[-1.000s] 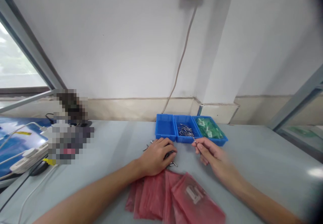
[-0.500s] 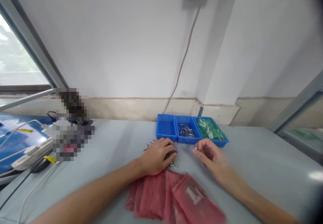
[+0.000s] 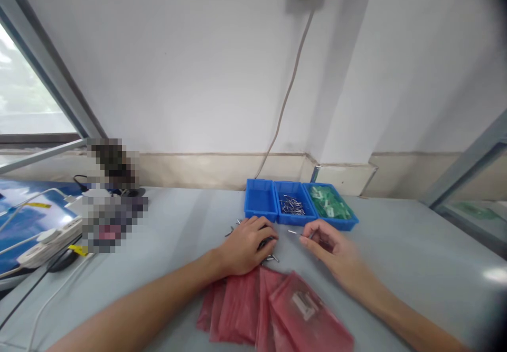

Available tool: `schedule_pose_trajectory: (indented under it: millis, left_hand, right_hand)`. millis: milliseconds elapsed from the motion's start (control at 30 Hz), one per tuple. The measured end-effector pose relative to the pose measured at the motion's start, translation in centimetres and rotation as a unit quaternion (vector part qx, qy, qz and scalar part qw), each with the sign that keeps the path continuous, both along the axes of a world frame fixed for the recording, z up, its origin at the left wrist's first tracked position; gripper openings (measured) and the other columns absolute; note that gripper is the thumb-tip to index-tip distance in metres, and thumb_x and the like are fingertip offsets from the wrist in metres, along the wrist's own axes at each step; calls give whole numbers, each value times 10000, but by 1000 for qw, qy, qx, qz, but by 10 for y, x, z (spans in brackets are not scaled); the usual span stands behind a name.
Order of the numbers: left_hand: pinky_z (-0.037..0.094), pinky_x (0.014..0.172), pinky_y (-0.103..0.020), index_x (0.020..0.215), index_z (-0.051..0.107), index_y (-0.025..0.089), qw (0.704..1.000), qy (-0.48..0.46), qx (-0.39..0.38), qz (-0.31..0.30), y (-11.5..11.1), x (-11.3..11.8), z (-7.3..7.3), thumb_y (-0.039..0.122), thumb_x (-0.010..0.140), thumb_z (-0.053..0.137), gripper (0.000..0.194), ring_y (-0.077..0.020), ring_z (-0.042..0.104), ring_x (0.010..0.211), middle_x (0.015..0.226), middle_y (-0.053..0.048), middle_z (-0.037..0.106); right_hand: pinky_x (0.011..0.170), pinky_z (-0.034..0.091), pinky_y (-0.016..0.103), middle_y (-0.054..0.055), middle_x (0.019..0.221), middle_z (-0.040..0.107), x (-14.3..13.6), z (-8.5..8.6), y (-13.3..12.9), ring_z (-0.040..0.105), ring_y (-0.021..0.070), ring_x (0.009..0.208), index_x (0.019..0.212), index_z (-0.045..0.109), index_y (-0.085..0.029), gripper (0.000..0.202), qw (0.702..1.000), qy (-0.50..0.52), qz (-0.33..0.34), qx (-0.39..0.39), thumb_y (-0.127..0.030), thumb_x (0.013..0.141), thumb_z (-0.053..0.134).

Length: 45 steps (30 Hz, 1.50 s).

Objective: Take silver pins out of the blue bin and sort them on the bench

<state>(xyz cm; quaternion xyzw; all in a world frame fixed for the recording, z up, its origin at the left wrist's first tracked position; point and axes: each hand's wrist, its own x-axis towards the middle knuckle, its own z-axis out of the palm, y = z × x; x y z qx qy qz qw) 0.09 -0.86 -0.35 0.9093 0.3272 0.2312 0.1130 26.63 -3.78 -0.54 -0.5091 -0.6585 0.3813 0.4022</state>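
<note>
My left hand [image 3: 250, 245] rests on the table with curled fingers, wrapped over a cluster of small metal pins [image 3: 272, 258] that poke out around it. How many lie under the palm is hidden. Between thumb and forefinger, my right hand [image 3: 327, 241] pinches a thin metal pin [image 3: 293, 232], its shiny end pointing left. Below both hands lie overlapping red plastic bags [image 3: 245, 309]; the rightmost holds a pale piece [image 3: 304, 305].
Three blue bins stand in a row beyond my hands: a left bin [image 3: 260, 198], a middle one with metal pins [image 3: 292, 205], a right one with green bags [image 3: 330, 202]. A power strip [image 3: 51, 243], cables and a blurred-out patch sit at the left.
My right hand has shifted slightly left, and a longer stretch of the pin now shows beyond its fingertips. My left hand stays in place over the pins.
</note>
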Motion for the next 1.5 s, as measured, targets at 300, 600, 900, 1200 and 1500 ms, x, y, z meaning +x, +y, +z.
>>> schedule_pose_trajectory:
  millis: [300, 600, 900, 1200, 1500]
  left_hand:
    - [476, 1022, -389, 1171, 691, 220, 1000, 0, -1, -3, 0, 0, 0, 302, 1104, 509, 210, -230, 601, 1112, 1222, -67, 659]
    - [484, 1006, -384, 1178, 691, 226, 1000, 0, 1, -1, 0, 0, 1, 306, 1104, 507, 214, -229, 606, 1106, 1228, -69, 657]
    - [471, 1005, -387, 1176, 687, 221, 1000, 1, -5, -3, 0, 0, 0, 308, 1105, 509, 210, -229, 589, 1101, 1231, -63, 651]
    - [480, 1008, -386, 1176, 687, 219, 1000, -4, -5, -3, 0, 0, 0, 309, 1108, 499, 219, -230, 595, 1110, 1232, -72, 650]
    - [494, 1002, -395, 1186, 692, 225, 1000, -4, -3, 0, 1, 0, -1, 318, 1103, 502, 227, -235, 604, 1104, 1231, -78, 652]
  right_hand:
    - [628, 461, 302, 27, 935, 688, 1, -1, 5, 535, 155, 650, 1028, 669, -243, 354, 998, 64, 16, -3, -592, 1015, 614]
    - [604, 488, 315, 54, 927, 715, 2, 0, 6, 557, 164, 645, 1114, 736, -238, 451, 995, 86, -1, -40, -649, 931, 707]
    - [631, 461, 315, -1, 726, 601, 2, -3, 5, 543, 173, 649, 1088, 771, -249, 441, 996, 56, 38, -65, -651, 997, 612]
    - [588, 453, 287, 15, 909, 649, -2, -4, 5, 540, 141, 640, 1064, 606, -236, 433, 986, 129, 50, -94, -651, 962, 680]
    - [586, 418, 274, -58, 739, 509, -1, -9, 3, 483, 143, 620, 926, 538, -263, 356, 997, 72, 26, -34, -576, 967, 701]
